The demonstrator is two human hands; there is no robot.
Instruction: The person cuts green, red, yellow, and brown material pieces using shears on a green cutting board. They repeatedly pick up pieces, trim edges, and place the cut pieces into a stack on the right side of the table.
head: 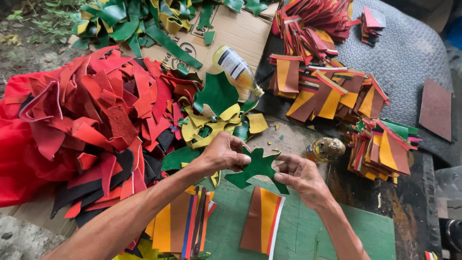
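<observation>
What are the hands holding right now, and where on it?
Both hands hold one green leather scrap: the left hand pinches its upper left edge, the right hand its right edge.

This is an outdoor craft workshop on the ground. Heaps of red leather scraps (91,120) and green offcuts (134,21) lie on flattened cardboard (240,31), beside bare soil and weeds (33,29). Stacks of striped pieces (327,94) sit ready on a dark mat (409,53), with a green work board (308,231) and a glue jar (325,149).
</observation>
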